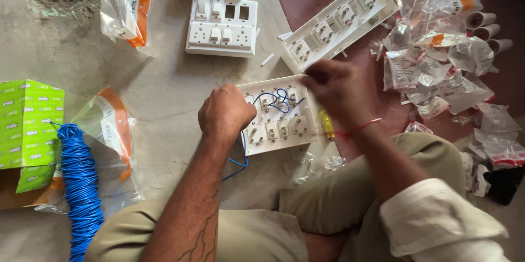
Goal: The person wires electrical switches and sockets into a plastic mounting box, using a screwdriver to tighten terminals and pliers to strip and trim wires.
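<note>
a: head view shows your left hand (pixel 225 113) curled into a loose fist, pressing on the left edge of the white switch plate (pixel 279 115) lying back-side up on the floor.

b: and your right hand (pixel 334 91)?

a: it's blurred at the plate's upper right corner, fingers pinched narrow; i cannot tell what they grip. blue wire (pixel 278 101) loops across the plate's top row.

b: around the plate?

a: a yellow-handled tool (pixel 327 125) just right of it, a longer switch plate (pixel 339 19) above it, a blue wire coil (pixel 81 185) well to its left.
</note>
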